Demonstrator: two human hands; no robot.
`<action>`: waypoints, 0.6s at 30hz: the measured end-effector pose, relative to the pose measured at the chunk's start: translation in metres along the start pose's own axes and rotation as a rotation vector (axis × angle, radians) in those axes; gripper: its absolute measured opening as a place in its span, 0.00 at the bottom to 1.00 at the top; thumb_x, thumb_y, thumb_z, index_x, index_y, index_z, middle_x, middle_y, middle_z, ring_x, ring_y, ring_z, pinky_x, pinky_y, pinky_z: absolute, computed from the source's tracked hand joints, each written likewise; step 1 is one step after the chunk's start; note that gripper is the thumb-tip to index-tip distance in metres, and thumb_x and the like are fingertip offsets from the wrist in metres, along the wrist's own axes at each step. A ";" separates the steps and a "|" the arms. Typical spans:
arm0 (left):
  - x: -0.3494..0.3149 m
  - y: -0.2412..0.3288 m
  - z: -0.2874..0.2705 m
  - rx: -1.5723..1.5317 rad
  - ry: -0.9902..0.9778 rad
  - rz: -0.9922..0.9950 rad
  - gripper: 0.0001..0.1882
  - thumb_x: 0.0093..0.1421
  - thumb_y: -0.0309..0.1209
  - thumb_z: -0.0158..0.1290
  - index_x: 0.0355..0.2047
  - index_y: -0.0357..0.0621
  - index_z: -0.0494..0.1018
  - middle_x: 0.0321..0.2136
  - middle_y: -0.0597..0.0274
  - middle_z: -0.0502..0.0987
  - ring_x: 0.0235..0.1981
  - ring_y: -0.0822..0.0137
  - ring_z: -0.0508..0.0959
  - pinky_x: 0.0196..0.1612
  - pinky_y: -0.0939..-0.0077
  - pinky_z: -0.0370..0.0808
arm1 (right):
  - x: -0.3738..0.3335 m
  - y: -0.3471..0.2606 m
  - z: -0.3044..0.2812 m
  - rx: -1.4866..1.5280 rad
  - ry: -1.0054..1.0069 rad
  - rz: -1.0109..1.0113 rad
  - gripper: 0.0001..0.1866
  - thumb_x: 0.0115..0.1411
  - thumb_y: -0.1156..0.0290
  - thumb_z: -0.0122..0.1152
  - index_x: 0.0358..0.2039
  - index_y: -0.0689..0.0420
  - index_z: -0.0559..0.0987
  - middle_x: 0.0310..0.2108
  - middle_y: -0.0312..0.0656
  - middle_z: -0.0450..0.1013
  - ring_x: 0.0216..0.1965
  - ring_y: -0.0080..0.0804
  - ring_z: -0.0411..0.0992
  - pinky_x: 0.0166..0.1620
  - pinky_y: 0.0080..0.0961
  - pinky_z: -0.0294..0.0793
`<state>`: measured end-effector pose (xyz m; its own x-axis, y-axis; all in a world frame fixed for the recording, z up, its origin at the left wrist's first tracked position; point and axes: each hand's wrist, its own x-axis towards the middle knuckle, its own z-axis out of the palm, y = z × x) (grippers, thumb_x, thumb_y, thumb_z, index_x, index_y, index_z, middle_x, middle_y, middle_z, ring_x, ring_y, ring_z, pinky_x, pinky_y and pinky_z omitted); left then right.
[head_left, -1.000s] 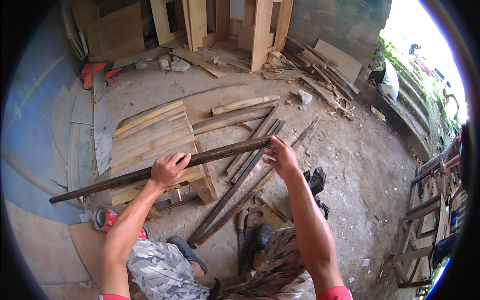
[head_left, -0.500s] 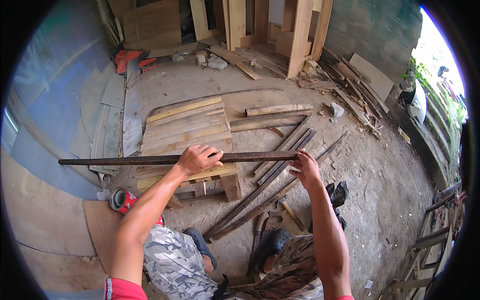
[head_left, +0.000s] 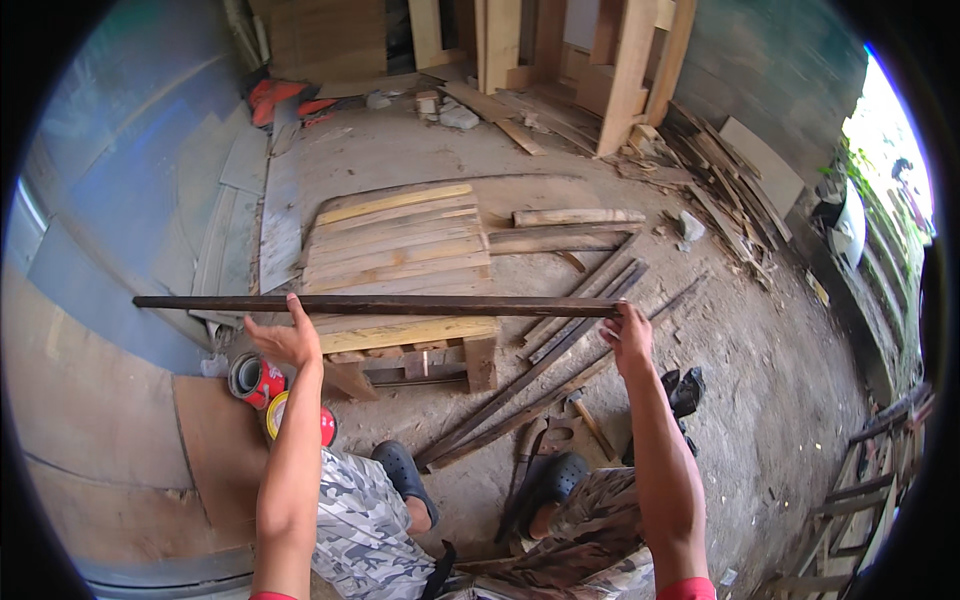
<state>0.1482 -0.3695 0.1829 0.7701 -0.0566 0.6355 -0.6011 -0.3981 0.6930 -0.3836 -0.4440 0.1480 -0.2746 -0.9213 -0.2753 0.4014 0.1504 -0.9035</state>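
Timber (head_left: pixel 460 306), its end in right hand (head_left: pixel 630 338), touches left hand (head_left: pixel 288 341).

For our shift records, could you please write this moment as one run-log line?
left hand: open, at dark wooden strip | right hand: holding strip's right end | strip: level in view, across slatted wooden platform

The long strip (head_left: pixel 450 306) is dark, dull, rough wood; the low platform (head_left: pixel 395 255), paler wood, matt and grainy. At left, the red can (head_left: pixel 268 386) is glossy, perhaps metal. Nearer, the trousers (head_left: pixel 365 515) are matt cloth, the clog (head_left: pixel 402 472) smooth plastic. The floor (head_left: pixel 760 430) is rough.
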 end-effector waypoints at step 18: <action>0.049 -0.046 -0.016 -0.288 -1.103 -0.602 0.56 0.53 0.75 0.51 0.66 0.40 0.64 0.67 0.46 0.63 0.69 0.54 0.61 0.69 0.56 0.57 | 0.000 0.012 0.027 0.128 0.049 0.123 0.29 0.63 0.42 0.55 0.56 0.48 0.69 0.52 0.44 0.71 0.49 0.38 0.71 0.46 0.41 0.74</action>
<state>0.2099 -0.3390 0.1876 0.6202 -0.7156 -0.3214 -0.0171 -0.4220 0.9065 -0.3553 -0.4514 0.1463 -0.2574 -0.8796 -0.4000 0.5420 0.2113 -0.8134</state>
